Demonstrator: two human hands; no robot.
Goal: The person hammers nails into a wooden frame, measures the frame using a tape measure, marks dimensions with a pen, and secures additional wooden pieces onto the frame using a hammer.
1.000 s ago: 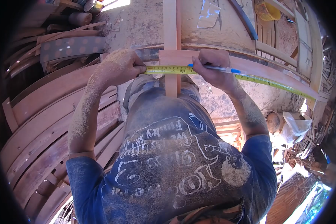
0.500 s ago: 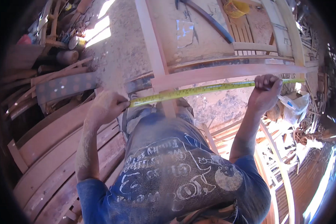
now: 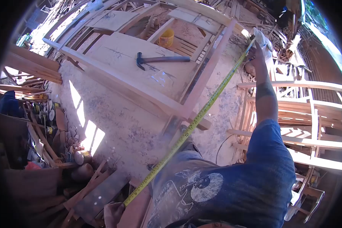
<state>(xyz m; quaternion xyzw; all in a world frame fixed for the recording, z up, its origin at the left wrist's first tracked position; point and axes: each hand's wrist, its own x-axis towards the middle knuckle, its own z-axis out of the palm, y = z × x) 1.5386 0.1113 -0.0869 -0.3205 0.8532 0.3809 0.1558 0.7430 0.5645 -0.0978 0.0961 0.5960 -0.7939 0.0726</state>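
Note:
A yellow tape measure [image 3: 190,131] is pulled out long and runs diagonally across my body. At the lower left, my left hand [image 3: 114,213] is closed on one end of it, partly cut off by shadow and the view's edge. My right hand [image 3: 255,52], arm outstretched at the upper right, is closed at the other end; its fingers are partly hidden. Beside the tape, roughly parallel, a pinkish wooden strip [image 3: 211,70] lies along the edge of a wooden frame [image 3: 114,85]. A whitish plastic bag [image 3: 265,40] is just behind my right hand.
On the panel inside the frame lies a hammer [image 3: 163,59], with a yellow container [image 3: 165,38] beyond it. Slatted wooden frames [image 3: 292,114] stand at the right. Wood offcuts and cans [image 3: 81,157] crowd the left side. A dusty floor [image 3: 114,125] lies between.
My view has turned, and the tape now runs steeply from lower left to upper right. My right arm reaches farther out, and more tape shows between my hands.

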